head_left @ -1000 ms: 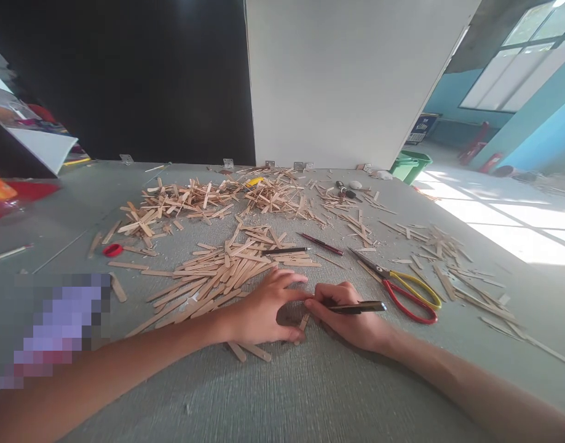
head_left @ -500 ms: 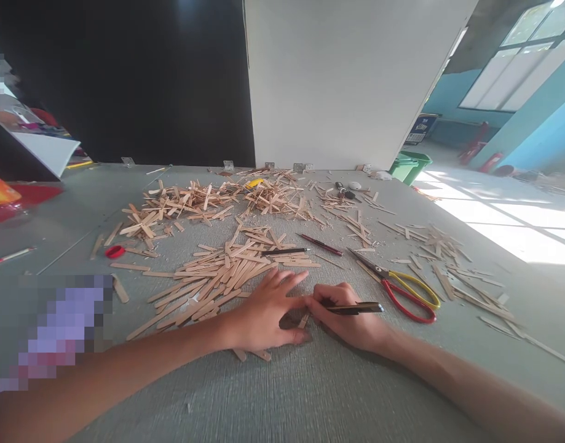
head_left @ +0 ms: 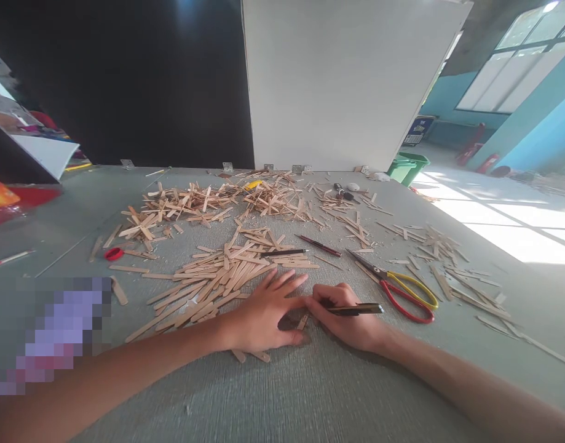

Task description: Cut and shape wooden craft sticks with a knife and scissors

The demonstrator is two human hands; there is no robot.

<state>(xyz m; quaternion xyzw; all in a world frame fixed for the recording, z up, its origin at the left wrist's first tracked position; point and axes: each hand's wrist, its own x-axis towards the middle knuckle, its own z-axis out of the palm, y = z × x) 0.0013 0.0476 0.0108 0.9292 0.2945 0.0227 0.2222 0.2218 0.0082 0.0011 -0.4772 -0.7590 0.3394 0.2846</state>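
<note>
My left hand (head_left: 266,314) lies with its fingers spread at the near side of a heap of wooden craft sticks (head_left: 217,280). A short piece of stick (head_left: 302,322) shows between its thumb and forefinger. In my right hand (head_left: 356,332) a dark pen (head_left: 363,309) is gripped. Its tip is hidden behind the fingers, close to the left forefinger. Beyond the hands are a black pen (head_left: 284,252) on the sticks and a dark red pen (head_left: 320,245) on the table. To the right lie open scissors (head_left: 411,301) with red and yellow handles.
More stick piles (head_left: 185,203) and splinters (head_left: 441,243) are scattered on the grey table (head_left: 208,400). A red ring (head_left: 114,253) sits at left, and keys (head_left: 343,192) lie farther back. A black and white panel (head_left: 328,86) stands along the far edge. Beyond it is a green bin (head_left: 409,167).
The view has shifted very slightly. Both hands and the pen stay in almost the same place.
</note>
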